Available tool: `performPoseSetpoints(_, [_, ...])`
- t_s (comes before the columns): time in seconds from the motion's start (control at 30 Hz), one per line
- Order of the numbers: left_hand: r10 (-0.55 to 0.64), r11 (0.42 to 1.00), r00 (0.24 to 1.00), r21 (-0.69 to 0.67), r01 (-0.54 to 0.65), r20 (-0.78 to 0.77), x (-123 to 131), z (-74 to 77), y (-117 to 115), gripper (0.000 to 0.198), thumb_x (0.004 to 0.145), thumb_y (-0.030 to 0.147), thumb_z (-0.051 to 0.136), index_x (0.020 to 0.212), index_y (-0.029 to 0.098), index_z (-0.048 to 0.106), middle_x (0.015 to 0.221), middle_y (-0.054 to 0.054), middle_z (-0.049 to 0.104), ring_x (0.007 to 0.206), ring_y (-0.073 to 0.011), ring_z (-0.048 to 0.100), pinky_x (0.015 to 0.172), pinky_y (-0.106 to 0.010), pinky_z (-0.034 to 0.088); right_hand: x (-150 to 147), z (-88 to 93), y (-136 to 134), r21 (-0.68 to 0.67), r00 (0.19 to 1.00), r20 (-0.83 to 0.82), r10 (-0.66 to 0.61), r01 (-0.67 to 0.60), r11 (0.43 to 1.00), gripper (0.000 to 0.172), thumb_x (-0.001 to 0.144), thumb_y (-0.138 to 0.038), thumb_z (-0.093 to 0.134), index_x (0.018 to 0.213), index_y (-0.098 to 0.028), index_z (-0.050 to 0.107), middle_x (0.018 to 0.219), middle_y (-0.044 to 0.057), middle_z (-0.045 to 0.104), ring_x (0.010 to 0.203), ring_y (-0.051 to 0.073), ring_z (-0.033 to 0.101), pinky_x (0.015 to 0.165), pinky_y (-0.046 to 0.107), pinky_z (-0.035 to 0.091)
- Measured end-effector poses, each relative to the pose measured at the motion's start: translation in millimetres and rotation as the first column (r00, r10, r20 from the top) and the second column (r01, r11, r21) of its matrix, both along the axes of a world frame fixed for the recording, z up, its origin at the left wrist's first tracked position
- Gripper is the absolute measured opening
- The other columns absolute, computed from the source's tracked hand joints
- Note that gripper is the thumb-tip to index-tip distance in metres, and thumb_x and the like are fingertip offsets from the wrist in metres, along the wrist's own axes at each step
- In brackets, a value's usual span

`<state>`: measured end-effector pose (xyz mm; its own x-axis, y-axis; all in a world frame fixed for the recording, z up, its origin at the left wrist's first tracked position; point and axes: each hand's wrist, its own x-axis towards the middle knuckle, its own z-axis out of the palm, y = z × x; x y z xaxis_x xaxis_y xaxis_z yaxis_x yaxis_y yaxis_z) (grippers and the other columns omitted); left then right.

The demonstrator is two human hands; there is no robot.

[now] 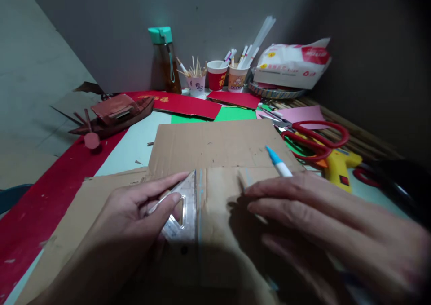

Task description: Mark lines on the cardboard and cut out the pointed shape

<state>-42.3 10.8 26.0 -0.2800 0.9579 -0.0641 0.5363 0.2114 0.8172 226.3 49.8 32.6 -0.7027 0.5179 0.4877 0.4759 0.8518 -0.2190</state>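
My left hand [134, 219] grips a clear plastic set square [188, 206] whose long edge lies along a faint blue line on the brown cardboard [218, 233]. To the right, my right hand [313, 215] is closed, thumb and fingers together above the cardboard. A thin, blurred, dark-tipped thing [241, 182] sticks out from its fingertips; its kind is not clear. Behind the knuckles shows a white marker with a blue cap [278, 161], its lower end hidden by the hand. Shadow covers the near part of the cardboard.
Red-handled scissors [316, 139] and a yellow glue gun [340, 168] lie at right. A brown model boat [114, 114] stands at left. Along the wall are a teal-lidded bottle [166, 62], paper cups [217, 76] with sticks and markers, and a white bag [289, 67].
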Motion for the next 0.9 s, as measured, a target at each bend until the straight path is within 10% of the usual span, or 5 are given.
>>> performPoseSetpoints(0.23, [0.025, 1.0, 1.0, 0.01, -0.025, 0.015, -1.3, -5.4, -7.4, 0.037, 0.081, 0.052, 0.07, 0.113, 0.036, 0.08, 0.088, 0.001, 0.083, 0.053, -0.0151, 0.073, 0.037, -0.016, 0.052, 30.3, -38.5, -20.5, 0.082, 0.994, 0.045, -0.103, 0.099, 0.992, 0.045, 0.1, -0.034, 0.065, 0.136, -0.008, 0.058, 0.137, 0.013, 0.064, 0.129, 0.025, 0.057, 0.114, 0.036, 0.039])
performPoseSetpoints(0.57, [-0.136, 0.991, 0.93, -0.038, 0.131, -0.342, -27.3, -6.2, -31.0, 0.028, 0.09, 0.061, 0.067, 0.118, 0.06, 0.07, 0.108, 0.016, 0.08, 0.088, -0.0102, 0.08, 0.072, -0.004, 0.052, 33.8, -57.1, -22.5, 0.067, 0.989, 0.009, -0.146, 0.145, 0.987, 0.052, 0.098, -0.04, 0.067, 0.142, -0.014, 0.058, 0.144, 0.008, 0.065, 0.13, 0.029, 0.058, 0.116, 0.045, 0.039])
performPoseSetpoints(0.9, [-0.148, 0.989, 0.936, -0.048, 0.139, -0.321, -23.2, -5.4, -34.4, 0.027, 0.095, 0.05, 0.065, 0.12, 0.059, 0.07, 0.115, 0.015, 0.079, 0.096, -0.0116, 0.079, 0.074, -0.004, 0.053, 35.9, -67.8, -25.1, -0.008, 0.971, -0.046, -0.236, 0.236, 0.972, 0.046, 0.095, -0.034, 0.068, 0.139, -0.028, 0.06, 0.143, 0.001, 0.066, 0.122, 0.031, 0.066, 0.106, 0.051, 0.048])
